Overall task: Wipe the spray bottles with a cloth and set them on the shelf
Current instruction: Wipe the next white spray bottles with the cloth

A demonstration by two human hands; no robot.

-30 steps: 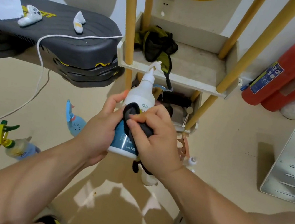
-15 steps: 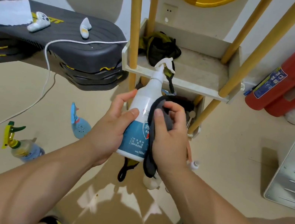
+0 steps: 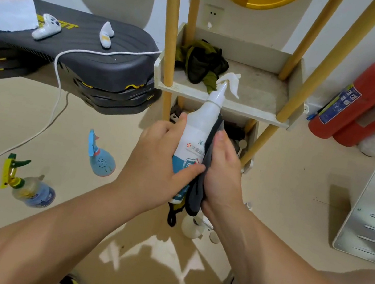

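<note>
We're mid-wipe: our left hand (image 3: 161, 159) wraps closed around the white spray bottle (image 3: 197, 138), centre frame, while our right hand (image 3: 222, 172) presses the dark cloth (image 3: 199, 186) against it. Next, we'd lift it toward the shelf (image 3: 252, 90) at 12 o'clock.

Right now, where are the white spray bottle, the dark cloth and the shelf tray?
white spray bottle (image 3: 199, 129), head view, upper body
dark cloth (image 3: 196, 193), head view, lower fold
shelf tray (image 3: 248, 111), head view, front rim
</note>
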